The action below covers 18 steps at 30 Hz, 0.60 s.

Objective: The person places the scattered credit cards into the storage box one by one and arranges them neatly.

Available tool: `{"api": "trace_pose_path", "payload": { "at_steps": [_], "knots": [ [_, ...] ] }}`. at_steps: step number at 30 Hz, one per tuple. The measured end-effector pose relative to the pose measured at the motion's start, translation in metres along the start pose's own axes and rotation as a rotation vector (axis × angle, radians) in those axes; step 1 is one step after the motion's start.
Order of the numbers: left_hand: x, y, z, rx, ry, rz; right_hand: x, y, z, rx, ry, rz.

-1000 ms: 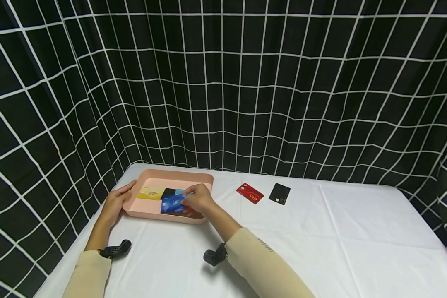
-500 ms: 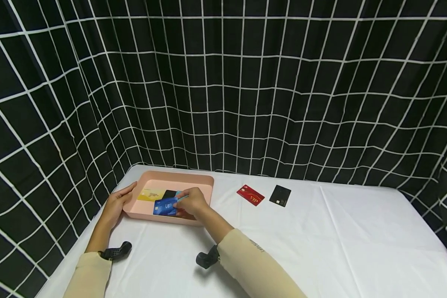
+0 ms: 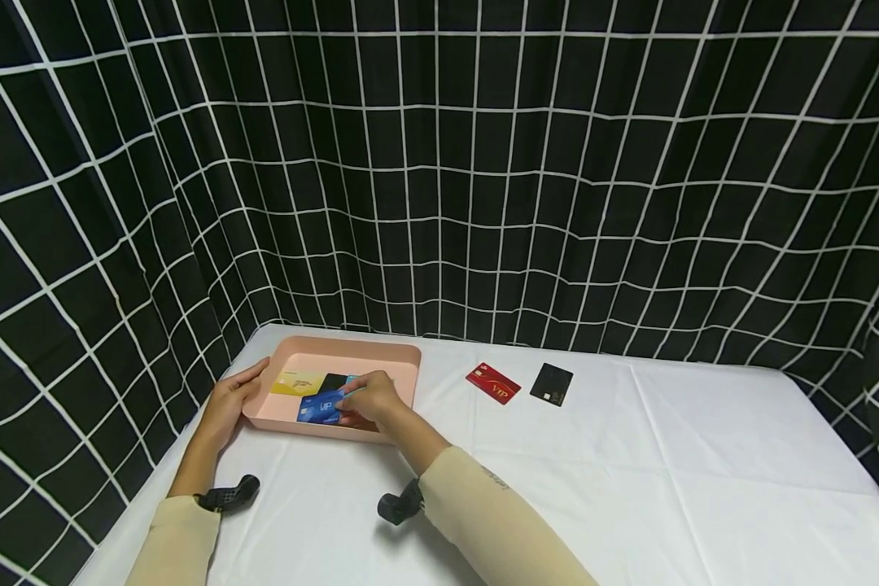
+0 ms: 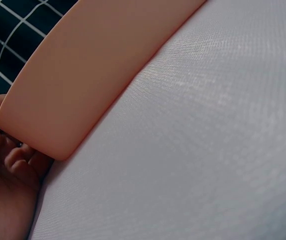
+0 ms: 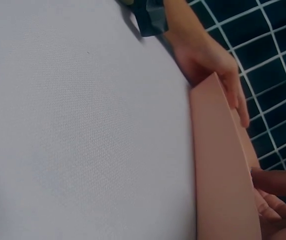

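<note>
A blue VIP card (image 3: 318, 409) is pinched in my right hand (image 3: 373, 400), low inside a shallow pink tray (image 3: 352, 343). My left hand (image 3: 227, 403) grips the tray's left end, thumb along the rim; in the left wrist view, curled fingers (image 4: 18, 162) show beside the tray's corner. In the tray lie a yellow card (image 3: 295, 382), a black card (image 3: 333, 381) and a light blue one (image 3: 350, 379), partly covered by my right hand. The right wrist view shows right fingers (image 5: 277, 182) over the tray wall (image 5: 220, 165), the card hidden there.
Right of the tray, a red VIP card (image 3: 493, 383) and a black card (image 3: 552, 384) lie apart on the white tablecloth (image 3: 630, 456). Behind and to the left hangs a black curtain (image 3: 454, 195) with a white grid.
My right hand has carried the blue card a short way left within the tray, toward the yellow card. The left hand has stayed on the tray's end.
</note>
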State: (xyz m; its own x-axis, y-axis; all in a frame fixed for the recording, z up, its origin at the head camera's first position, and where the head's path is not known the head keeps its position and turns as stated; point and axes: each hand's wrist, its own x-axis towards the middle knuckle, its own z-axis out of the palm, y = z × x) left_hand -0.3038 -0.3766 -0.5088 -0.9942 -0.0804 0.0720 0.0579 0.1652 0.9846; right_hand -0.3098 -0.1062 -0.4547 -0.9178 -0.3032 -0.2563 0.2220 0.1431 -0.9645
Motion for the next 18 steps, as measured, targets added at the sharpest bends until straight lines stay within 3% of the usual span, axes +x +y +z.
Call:
{"api": "trace_pose_path", "payload": {
  "at_steps": [8, 18],
  "knots": [
    [0.0017, -0.001, 0.0004, -0.005, 0.004, -0.006, 0.0038, 0.0006, 0.0004, 0.003, -0.036, 0.062],
    [0.0005, -0.0006, -0.0008, -0.009, -0.006, 0.011, 0.0044, -0.0045, 0.0007, 0.107, -0.043, 0.18]
  ]
}}
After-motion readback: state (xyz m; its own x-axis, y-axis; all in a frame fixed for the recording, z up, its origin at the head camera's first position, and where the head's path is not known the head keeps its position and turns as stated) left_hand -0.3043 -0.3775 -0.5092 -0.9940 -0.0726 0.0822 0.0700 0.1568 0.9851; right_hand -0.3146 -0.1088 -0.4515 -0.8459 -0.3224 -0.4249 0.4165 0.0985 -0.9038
